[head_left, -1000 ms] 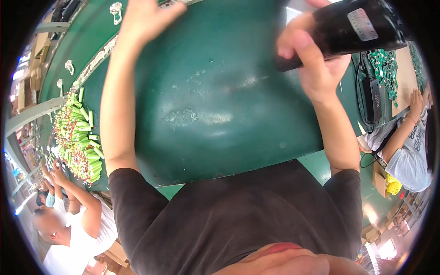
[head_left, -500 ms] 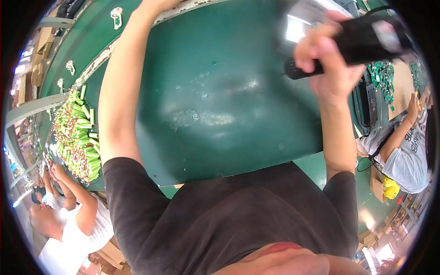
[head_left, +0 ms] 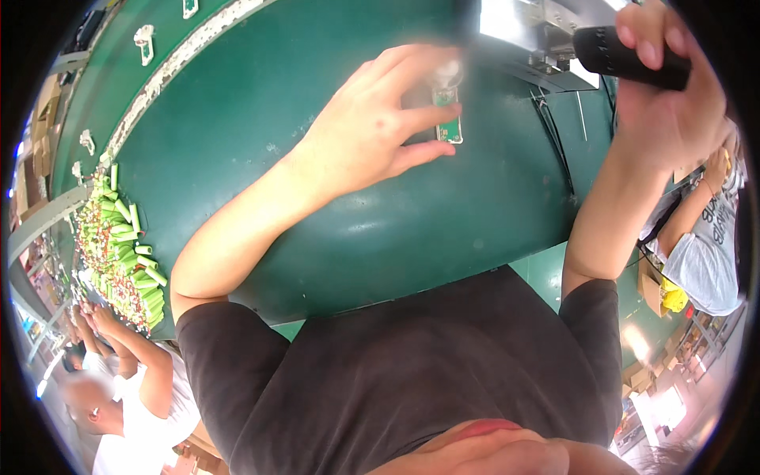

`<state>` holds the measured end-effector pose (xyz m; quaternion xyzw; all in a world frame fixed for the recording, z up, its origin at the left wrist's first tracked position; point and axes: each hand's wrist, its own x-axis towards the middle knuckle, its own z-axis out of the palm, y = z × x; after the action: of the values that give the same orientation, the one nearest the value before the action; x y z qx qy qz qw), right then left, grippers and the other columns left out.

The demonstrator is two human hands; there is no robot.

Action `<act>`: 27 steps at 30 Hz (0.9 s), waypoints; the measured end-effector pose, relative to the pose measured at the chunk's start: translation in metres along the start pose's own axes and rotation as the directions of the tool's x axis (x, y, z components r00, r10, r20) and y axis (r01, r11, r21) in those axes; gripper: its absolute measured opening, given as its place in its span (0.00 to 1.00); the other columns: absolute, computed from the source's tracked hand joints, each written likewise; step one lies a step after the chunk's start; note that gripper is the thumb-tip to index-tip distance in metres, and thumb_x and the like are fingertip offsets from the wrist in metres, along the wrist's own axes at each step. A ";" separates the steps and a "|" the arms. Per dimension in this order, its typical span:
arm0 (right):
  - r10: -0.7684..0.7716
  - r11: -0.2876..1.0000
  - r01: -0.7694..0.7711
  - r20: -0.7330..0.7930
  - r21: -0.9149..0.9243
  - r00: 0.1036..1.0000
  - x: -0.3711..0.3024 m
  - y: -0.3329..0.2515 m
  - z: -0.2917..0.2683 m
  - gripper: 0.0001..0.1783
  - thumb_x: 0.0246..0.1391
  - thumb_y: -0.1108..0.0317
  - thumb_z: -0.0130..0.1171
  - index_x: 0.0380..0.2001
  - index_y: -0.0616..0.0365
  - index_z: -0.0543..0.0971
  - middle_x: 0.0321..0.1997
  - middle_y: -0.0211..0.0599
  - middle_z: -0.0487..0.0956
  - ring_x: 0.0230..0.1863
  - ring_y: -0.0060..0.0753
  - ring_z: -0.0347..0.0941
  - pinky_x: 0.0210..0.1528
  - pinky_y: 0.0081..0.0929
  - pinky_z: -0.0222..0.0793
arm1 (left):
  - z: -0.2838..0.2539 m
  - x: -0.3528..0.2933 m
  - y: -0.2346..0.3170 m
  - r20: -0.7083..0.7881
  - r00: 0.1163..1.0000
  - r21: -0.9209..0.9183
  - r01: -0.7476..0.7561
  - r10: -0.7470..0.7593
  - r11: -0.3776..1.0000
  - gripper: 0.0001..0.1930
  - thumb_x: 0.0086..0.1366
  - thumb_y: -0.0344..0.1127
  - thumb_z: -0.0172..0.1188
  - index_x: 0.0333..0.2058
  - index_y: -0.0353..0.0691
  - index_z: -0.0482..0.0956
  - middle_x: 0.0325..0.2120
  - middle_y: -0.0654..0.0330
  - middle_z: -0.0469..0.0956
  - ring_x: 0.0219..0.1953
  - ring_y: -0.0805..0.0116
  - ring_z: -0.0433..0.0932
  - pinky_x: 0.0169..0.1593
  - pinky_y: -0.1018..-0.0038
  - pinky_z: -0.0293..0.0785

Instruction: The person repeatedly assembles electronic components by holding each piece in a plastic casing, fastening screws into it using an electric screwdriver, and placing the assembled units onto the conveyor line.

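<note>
My left hand (head_left: pixel 364 119) reaches over the green tabletop (head_left: pixel 380 237), its fingers closed around a small green circuit board (head_left: pixel 449 133) with a blurred pale rounded part at its far end. Thumb and fingers touch the board's edges; part of it is hidden behind them. At the upper right my right hand (head_left: pixel 673 111) is raised, gripping a black handheld tool (head_left: pixel 606 57) with a thick rounded body. The rest of that tool is hidden by the fingers.
A silver and white boxy device (head_left: pixel 526 39) stands at the back right, with black cables (head_left: pixel 554 134) nearby. At left lies a heap of green cylindrical parts with wires (head_left: pixel 119 245). Small white-and-green pieces (head_left: pixel 144 45) sit beyond the pale worn rail (head_left: pixel 170 63). People work on both sides.
My left hand has come back from the far edge toward the table's middle and now holds the circuit board. My right hand has moved right with the black tool.
</note>
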<state>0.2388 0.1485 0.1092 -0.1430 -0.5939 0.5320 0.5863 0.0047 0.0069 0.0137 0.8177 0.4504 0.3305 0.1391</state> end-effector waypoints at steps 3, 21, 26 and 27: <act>0.105 0.994 -0.104 0.059 -0.009 0.993 -0.005 -0.009 -0.004 0.08 0.61 0.70 0.48 0.26 0.55 0.68 0.27 0.25 0.63 0.25 0.21 0.60 0.36 0.30 0.56 | 0.005 -0.001 -0.002 -0.020 1.000 -0.019 -0.004 0.004 1.000 0.18 0.47 0.37 0.78 0.39 0.40 0.88 0.64 0.52 0.72 0.62 0.48 0.73 0.60 0.59 0.77; 0.059 0.983 -0.130 0.445 0.131 0.894 -0.051 0.043 0.033 0.18 0.66 0.74 0.44 0.56 0.45 0.70 0.28 0.27 0.68 0.23 0.26 0.63 0.32 0.35 0.64 | 0.009 -0.009 -0.011 -0.071 0.997 -0.076 -0.011 0.006 0.997 0.17 0.47 0.39 0.78 0.37 0.42 0.89 0.64 0.53 0.73 0.63 0.49 0.73 0.62 0.58 0.75; 0.058 0.984 -0.127 0.445 0.126 0.894 -0.054 0.047 0.037 0.18 0.66 0.74 0.45 0.56 0.47 0.70 0.28 0.28 0.68 0.23 0.26 0.63 0.32 0.35 0.64 | 0.009 -0.010 -0.011 -0.067 0.998 -0.035 -0.013 0.011 0.999 0.16 0.47 0.39 0.77 0.37 0.43 0.89 0.64 0.55 0.73 0.63 0.51 0.73 0.62 0.59 0.74; 0.045 0.987 -0.107 0.444 0.117 0.895 -0.055 0.048 0.038 0.17 0.66 0.74 0.46 0.56 0.48 0.70 0.28 0.29 0.68 0.22 0.26 0.63 0.32 0.35 0.65 | 0.010 -0.011 -0.009 -0.069 0.998 -0.044 -0.002 -0.001 0.999 0.16 0.47 0.39 0.77 0.37 0.44 0.89 0.63 0.55 0.73 0.64 0.51 0.73 0.62 0.59 0.74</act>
<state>0.1994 0.1063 0.0502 -0.0016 -0.6666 0.6129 0.4243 0.0017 0.0031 -0.0035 0.8026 0.4475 0.3683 0.1412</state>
